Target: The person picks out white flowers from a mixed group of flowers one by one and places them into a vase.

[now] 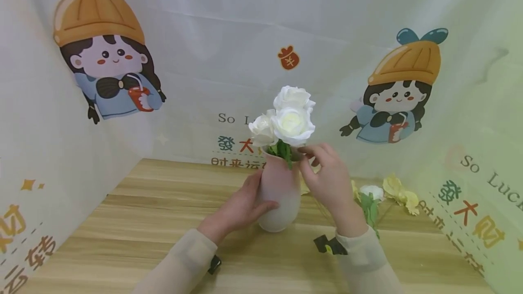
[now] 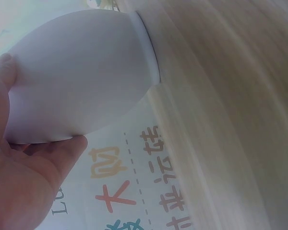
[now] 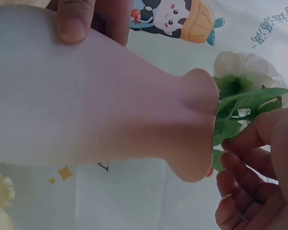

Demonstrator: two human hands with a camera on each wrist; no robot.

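Observation:
A vase (image 1: 279,189), pink at the neck and white below, stands on the wooden table. White artificial roses (image 1: 292,124) rise from its mouth, green leaves (image 3: 230,108) spreading over the rim. My left hand (image 1: 241,203) grips the vase's body from the left, thumb in front; in the left wrist view its fingers (image 2: 69,151) wrap the pale side. Up at the mouth's right side is my right hand (image 1: 328,178), fingers bent and thumb and index tips (image 3: 226,145) close together beside the leaves. Whether they pinch a leaf or stem I cannot tell.
To the right on the table lie another white flower (image 1: 372,192) with green leaves and yellow flowers (image 1: 400,192). A printed cloth (image 1: 196,58) with cartoon figures hangs behind and along both sides. Black pieces (image 1: 331,245) show by the right wrist.

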